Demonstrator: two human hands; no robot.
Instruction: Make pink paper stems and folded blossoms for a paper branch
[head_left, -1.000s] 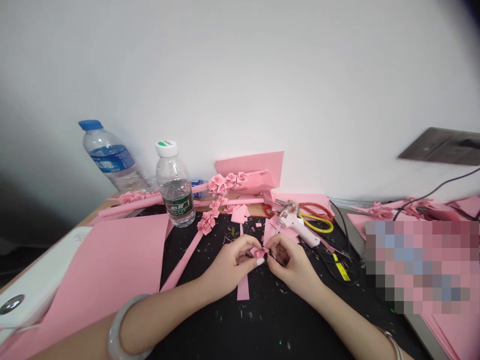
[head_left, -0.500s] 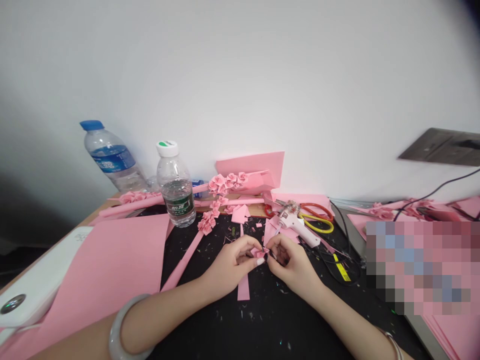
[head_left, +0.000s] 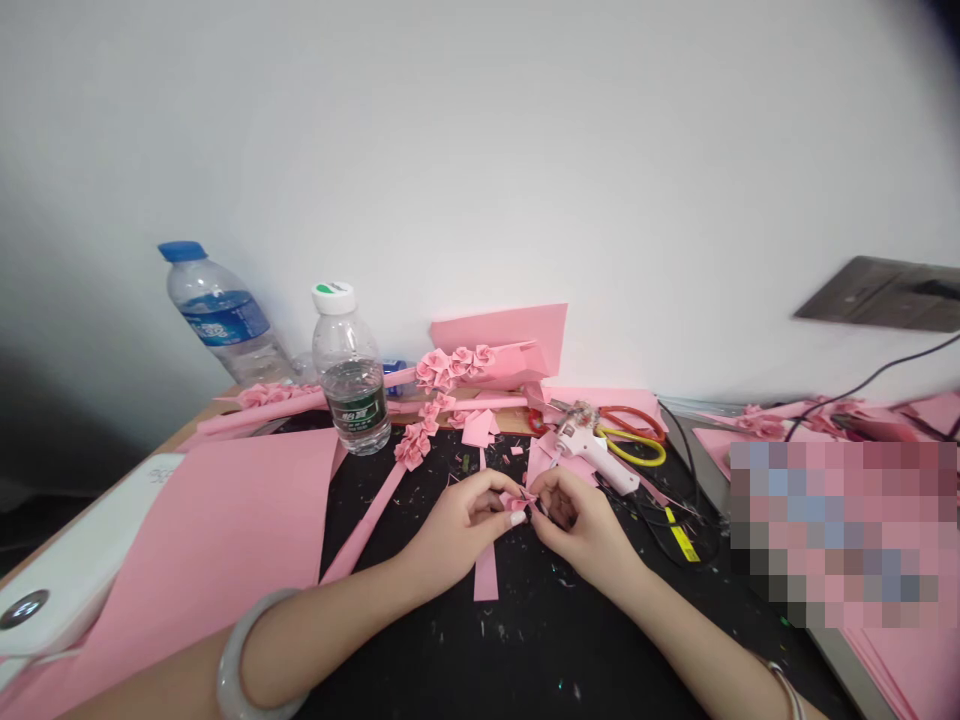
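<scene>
My left hand [head_left: 459,532] and my right hand [head_left: 581,528] meet over the black mat [head_left: 525,640], fingers pinched on a small folded pink paper piece [head_left: 519,500] held between them. A pink paper strip [head_left: 486,572] lies on the mat just under the hands. A pale bangle sits on my left wrist [head_left: 244,655]. A longer pink strip [head_left: 367,525] runs diagonally to the left of my left hand.
A white glue gun [head_left: 592,450] and red and yellow scissors [head_left: 637,435] lie behind my right hand, with black cables. Two water bottles [head_left: 350,370] [head_left: 221,315] stand at the back left. Pink paper roses [head_left: 450,367], a large pink sheet [head_left: 217,520] and a white device [head_left: 67,580] surround them.
The hands stay together on the paper piece; the fingers shift slightly as they work it. Nothing else has moved.
</scene>
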